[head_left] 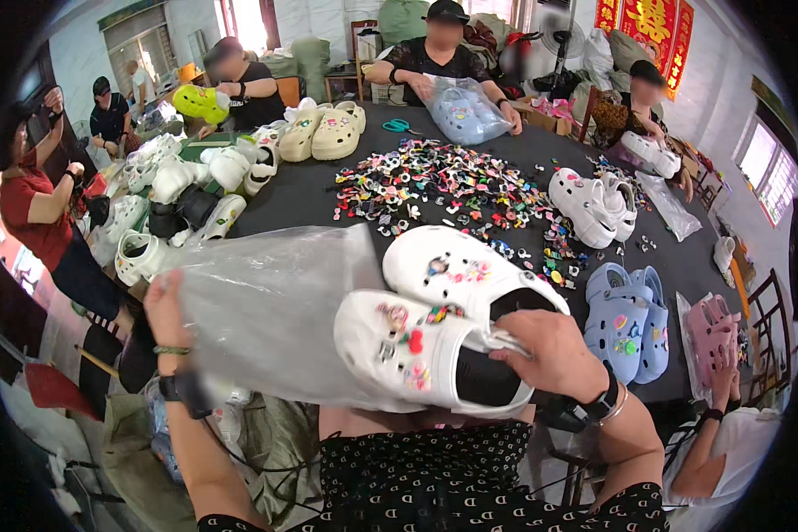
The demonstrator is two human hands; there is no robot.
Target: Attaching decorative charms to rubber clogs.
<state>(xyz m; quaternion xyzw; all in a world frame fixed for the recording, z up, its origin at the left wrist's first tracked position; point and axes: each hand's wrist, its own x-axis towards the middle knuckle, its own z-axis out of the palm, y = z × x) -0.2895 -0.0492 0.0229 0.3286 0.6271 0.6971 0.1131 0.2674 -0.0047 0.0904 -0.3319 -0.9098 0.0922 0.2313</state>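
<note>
My right hand [554, 353] is closed round the heel straps of a pair of white clogs, holding them together above the near part of the table. The farther clog [457, 253] and the nearer clog [372, 341] point their toes leftward, and colourful charms sit on both uppers. At the left, my left hand [167, 312] grips the edge of a clear plastic bag [270, 306], its fingers partly hidden by the film. The bag stretches from that hand to the clogs' toes and passes beneath the nearer one. Whether any toe is inside it, I cannot tell.
Loose charms [434, 182] lie heaped mid-table [284, 199]. Blue clogs [616, 324], pink clogs [711, 328] and white clogs [585, 208] stand at the right. Cream clogs [337, 133], teal scissors [399, 127] and piled white clogs [177, 177] are farther off. Several people work round the table.
</note>
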